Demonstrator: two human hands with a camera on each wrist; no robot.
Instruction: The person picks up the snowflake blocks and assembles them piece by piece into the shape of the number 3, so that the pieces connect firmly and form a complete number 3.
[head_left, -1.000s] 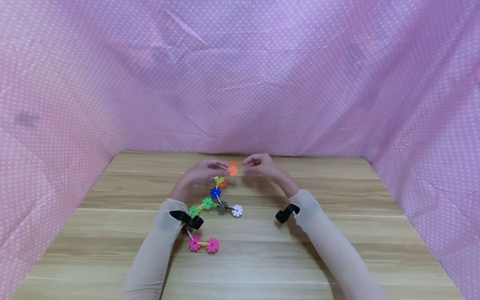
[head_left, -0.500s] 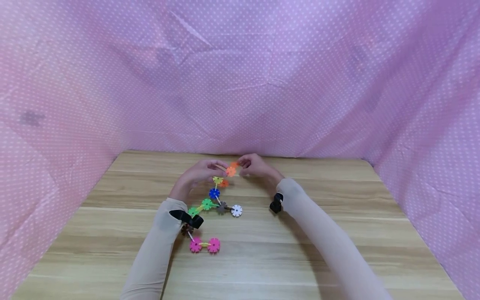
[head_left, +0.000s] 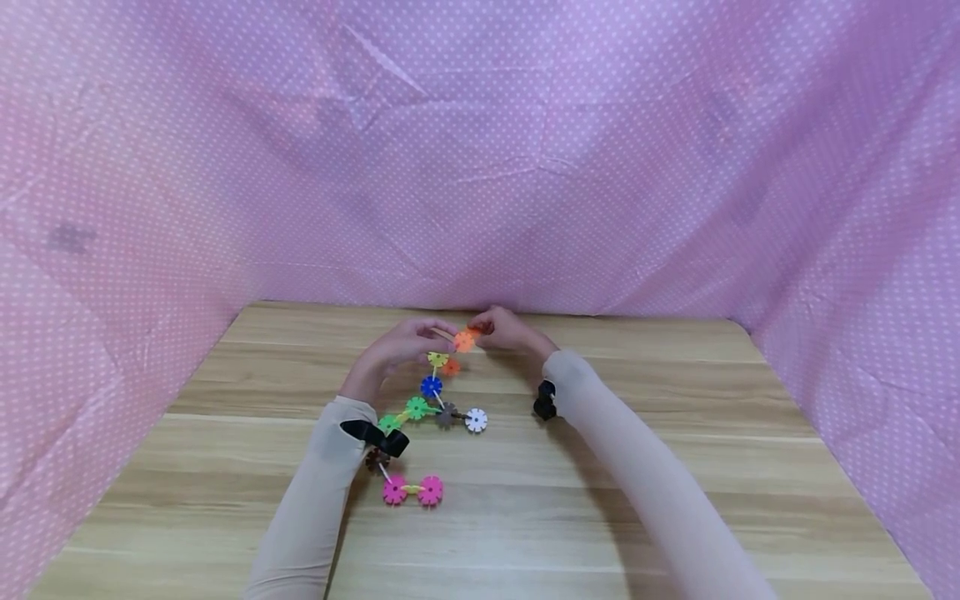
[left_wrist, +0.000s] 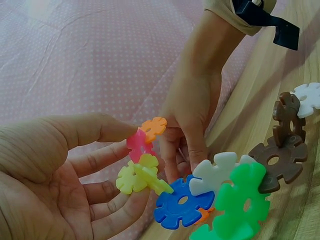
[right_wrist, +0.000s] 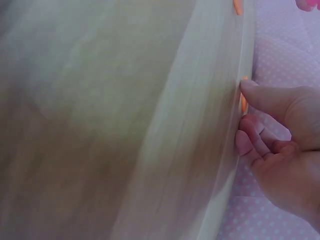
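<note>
A chain of interlocking plastic snowflake discs runs along the wooden table. My left hand (head_left: 408, 342) pinches a pink snowflake disc (left_wrist: 138, 145) at the chain's far end between thumb and fingers. Joined to that pink disc is an orange snowflake disc (head_left: 464, 341). My right hand (head_left: 512, 330) has come in from the right and pinches another orange disc (right_wrist: 244, 102) between thumb and fingertips, close beside the first. Whether these two orange discs interlock cannot be seen. Yellow (head_left: 438, 358) and blue discs (head_left: 431, 386) follow below the left hand.
Green discs (head_left: 417, 407), a white disc (head_left: 476, 420) on a side branch and pink discs (head_left: 431, 491) lie nearer on the table (head_left: 480, 550). The left forearm hides part of the chain. A pink dotted cloth (head_left: 480, 167) hangs behind the table's far edge.
My right hand has moved left, bringing its orange disc closer to the one by my left hand. The left hand has stayed nearly still, holding its pink disc.
</note>
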